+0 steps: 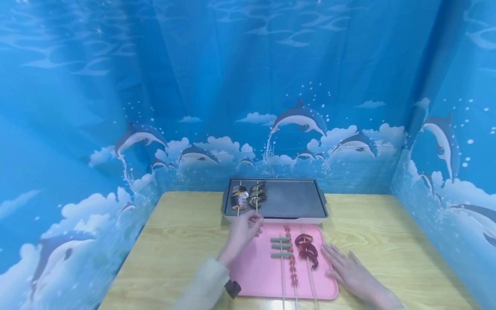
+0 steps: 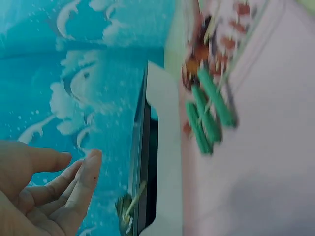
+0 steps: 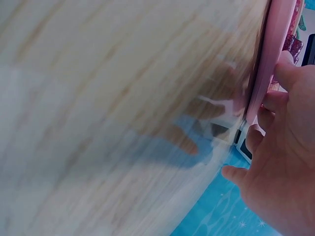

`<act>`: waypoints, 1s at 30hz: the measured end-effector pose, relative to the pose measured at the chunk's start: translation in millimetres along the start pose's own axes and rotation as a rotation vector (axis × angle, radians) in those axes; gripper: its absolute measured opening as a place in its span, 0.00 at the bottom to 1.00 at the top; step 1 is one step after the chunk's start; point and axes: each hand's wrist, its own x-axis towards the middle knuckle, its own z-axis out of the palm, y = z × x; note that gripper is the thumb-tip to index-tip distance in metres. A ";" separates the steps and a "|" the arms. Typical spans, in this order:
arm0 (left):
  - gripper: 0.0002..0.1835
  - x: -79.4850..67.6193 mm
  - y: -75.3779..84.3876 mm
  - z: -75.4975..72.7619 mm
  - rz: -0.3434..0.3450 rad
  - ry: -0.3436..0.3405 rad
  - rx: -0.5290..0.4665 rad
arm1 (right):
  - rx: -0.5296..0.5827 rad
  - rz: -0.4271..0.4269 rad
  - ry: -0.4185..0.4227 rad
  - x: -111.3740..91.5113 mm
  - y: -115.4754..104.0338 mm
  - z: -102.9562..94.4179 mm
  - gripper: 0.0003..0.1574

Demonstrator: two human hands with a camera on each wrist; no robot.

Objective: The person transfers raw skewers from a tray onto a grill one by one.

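Observation:
My left hand (image 1: 245,228) hovers over the front edge of a dark griddle (image 1: 294,198), by the stick of a skewer of dark greenish pieces (image 1: 257,196). In the left wrist view its thumb and fingers (image 2: 87,179) are apart, and the stick's end is free of them. To the left on the griddle lies a skewer of thick brown and silvery chunks (image 1: 239,198). My right hand (image 1: 348,271) rests at the right rim of a pink tray (image 1: 252,275), fingers extended. On the tray, beside that hand, lies a skewer of dark red curved pieces (image 1: 306,247).
Also on the tray are a skewer of green sticks (image 1: 280,246) and one of small red pieces (image 1: 293,269). Its back edge adjoins the griddle. The wooden table (image 1: 372,224) is bounded at back and sides by a blue dolphin-print curtain (image 1: 232,107).

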 end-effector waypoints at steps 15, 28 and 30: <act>0.10 -58.5 -23.6 47.9 -0.134 -0.277 -0.095 | -0.008 -0.009 0.001 0.8 4.1 -0.1 0.37; 0.15 -87.0 -39.1 69.4 -0.201 -0.363 -0.262 | -0.007 -0.016 -0.001 -0.1 2.8 0.6 0.37; 0.16 -88.6 -37.7 68.5 -0.209 -0.357 -0.276 | -0.005 -0.016 0.000 -0.5 3.2 0.8 0.37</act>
